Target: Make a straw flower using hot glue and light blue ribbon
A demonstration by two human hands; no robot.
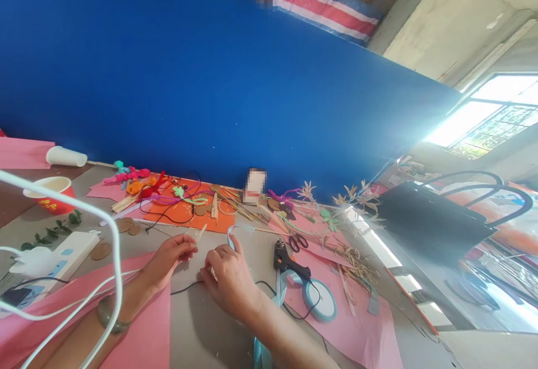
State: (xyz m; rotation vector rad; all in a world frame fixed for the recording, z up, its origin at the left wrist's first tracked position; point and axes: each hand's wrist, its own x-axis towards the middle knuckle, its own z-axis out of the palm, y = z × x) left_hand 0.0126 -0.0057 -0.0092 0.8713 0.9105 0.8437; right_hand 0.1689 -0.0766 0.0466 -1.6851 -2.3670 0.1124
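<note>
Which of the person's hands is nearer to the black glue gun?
Right. The right hand is left of the glue gun, apart from it; the left hand is farther left, beyond the right one.

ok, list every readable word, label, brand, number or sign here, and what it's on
No text is readable.
Red and white cup: yellow markings on the red part, too small and blurred to read.
White item in front of the blue panel: pixelated, with a reddish mark low down; unreadable.
White power strip: no legible lettering.
</note>
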